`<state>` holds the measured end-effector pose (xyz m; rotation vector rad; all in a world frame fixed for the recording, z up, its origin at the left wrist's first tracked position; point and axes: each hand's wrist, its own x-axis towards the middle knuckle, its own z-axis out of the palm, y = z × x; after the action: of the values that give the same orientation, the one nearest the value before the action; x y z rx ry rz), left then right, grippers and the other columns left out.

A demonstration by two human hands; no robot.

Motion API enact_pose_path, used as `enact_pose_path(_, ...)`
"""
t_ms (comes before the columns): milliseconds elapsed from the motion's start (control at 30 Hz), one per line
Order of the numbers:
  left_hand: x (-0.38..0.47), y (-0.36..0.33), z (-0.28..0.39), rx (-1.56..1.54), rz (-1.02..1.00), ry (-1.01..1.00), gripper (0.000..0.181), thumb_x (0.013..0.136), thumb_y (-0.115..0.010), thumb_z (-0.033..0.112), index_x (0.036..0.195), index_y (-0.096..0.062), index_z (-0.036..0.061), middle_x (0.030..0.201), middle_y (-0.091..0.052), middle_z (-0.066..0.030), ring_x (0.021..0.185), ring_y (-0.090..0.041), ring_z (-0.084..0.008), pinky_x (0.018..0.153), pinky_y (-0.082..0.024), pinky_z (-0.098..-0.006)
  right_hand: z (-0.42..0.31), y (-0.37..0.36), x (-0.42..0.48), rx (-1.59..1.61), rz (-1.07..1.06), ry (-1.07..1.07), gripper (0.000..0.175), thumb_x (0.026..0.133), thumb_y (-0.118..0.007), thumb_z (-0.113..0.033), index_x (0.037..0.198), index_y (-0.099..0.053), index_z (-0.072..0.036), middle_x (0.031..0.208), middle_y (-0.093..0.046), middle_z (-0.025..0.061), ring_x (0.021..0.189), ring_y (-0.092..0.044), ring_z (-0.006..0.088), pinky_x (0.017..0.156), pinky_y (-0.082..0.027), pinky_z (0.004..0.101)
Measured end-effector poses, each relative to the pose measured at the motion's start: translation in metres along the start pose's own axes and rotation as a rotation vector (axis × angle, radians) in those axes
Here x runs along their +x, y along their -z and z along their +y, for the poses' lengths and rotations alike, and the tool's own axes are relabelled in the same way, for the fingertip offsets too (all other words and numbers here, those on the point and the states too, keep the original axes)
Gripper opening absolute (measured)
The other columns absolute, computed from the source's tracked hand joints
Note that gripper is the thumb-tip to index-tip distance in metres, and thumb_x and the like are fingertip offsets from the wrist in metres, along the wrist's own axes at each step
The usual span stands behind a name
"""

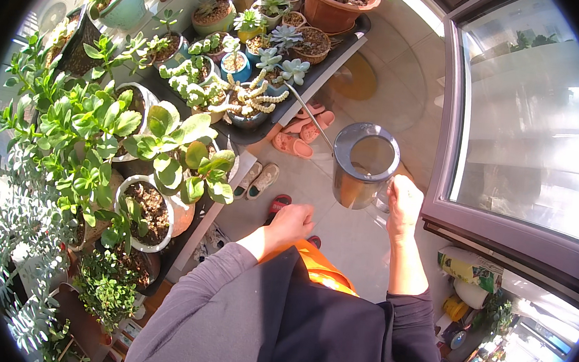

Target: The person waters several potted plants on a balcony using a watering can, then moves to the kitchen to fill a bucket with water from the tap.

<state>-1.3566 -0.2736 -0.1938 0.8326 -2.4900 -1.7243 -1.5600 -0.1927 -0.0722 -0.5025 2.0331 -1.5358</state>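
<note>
My right hand (404,205) grips the handle of a watering can (345,183) with a dark ring-shaped top and shiny sides. Its thin metal spout (309,113) reaches up and left, over the edge of the plant stand. The spout's tip is at a pale blue-green rosette succulent (294,70) in a small pot (275,78); whether it touches the plant, or any water runs, I cannot tell. In front of my body my left hand (291,224) is curled into a loose fist, with nothing visible in it. Beside the tip grows a trailing, finger-like succulent (252,99).
Several potted succulents crowd a dark tray (252,136). Broad-leaved plants (170,146) and a white pot (168,232) stand at left. Pink clogs (292,145) and beige shoes (264,180) lie on the tiled floor (360,258). At right is a framed glass panel (533,134).
</note>
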Motion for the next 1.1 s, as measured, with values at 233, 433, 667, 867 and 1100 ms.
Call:
enact_pose_path(233, -0.003, 0.000, -0.001, 0.081, -0.043, 0.017, 0.025, 0.071, -0.066, 0.013, 0.062, -0.045, 0.0030, 0.058, -0.050, -0.0178, 0.060, -0.053, -0.0377, 0.054, -0.041, -0.0420, 0.061, 0.011, -0.019, 0.272, 0.095, -0.159, 0.028, 0.086, -0.052, -0.017, 0.060, -0.048, -0.007, 0.055, -0.042, -0.0026, 0.046, -0.034, 0.0034, 0.040, -0.023, 0.0207)
enact_pose_path(433, -0.021, -0.008, 0.006, 0.079, 0.029, 0.005, 0.024, 0.071, -0.063, 0.010, 0.061, -0.043, 0.0022, 0.057, -0.049, -0.0194, 0.056, -0.051, -0.0385, 0.052, -0.041, -0.0409, 0.082, 0.034, -0.059, 0.314, 0.070, -0.079, 0.030, 0.085, -0.048, -0.017, 0.058, -0.046, -0.006, 0.049, -0.039, -0.0017, 0.041, -0.030, 0.0048, 0.039, -0.021, 0.0232)
enact_pose_path(667, -0.036, -0.027, 0.029, 0.168, -0.089, 0.103, 0.022, 0.068, -0.056, 0.010, 0.063, -0.037, 0.0029, 0.054, -0.040, -0.0153, 0.051, -0.044, -0.0280, 0.052, -0.038, -0.0383, 0.099, 0.095, -0.146, 0.403, 0.179, -0.092, 0.032, 0.086, -0.050, -0.017, 0.057, -0.047, -0.004, 0.052, -0.038, -0.0040, 0.048, -0.032, 0.0045, 0.045, -0.023, 0.0231)
enact_pose_path(867, -0.033, -0.089, 0.044, 0.235, -0.265, 0.006, 0.024, 0.070, -0.059, 0.008, 0.060, -0.038, 0.0051, 0.053, -0.042, -0.0049, 0.052, -0.043, -0.0127, 0.049, -0.038, -0.0302, 0.132, 0.169, -0.256, 0.441, 0.397, 0.046, 0.032, 0.086, -0.053, -0.011, 0.055, -0.046, -0.002, 0.051, -0.038, -0.0047, 0.050, -0.033, 0.0030, 0.044, -0.025, 0.0240)
enact_pose_path(1100, -0.033, -0.189, 0.086, 0.066, -0.555, -0.222, 0.036, 0.076, -0.058, -0.001, 0.061, -0.028, 0.0110, 0.056, -0.027, 0.0054, 0.052, -0.027, -0.0047, 0.044, -0.025, -0.0226, 0.180, 0.233, -0.409, 0.430, 0.863, 0.092, 0.030, 0.082, -0.054, -0.010, 0.055, -0.045, 0.001, 0.049, -0.038, -0.0017, 0.049, -0.032, 0.0058, 0.044, -0.028, 0.0255)
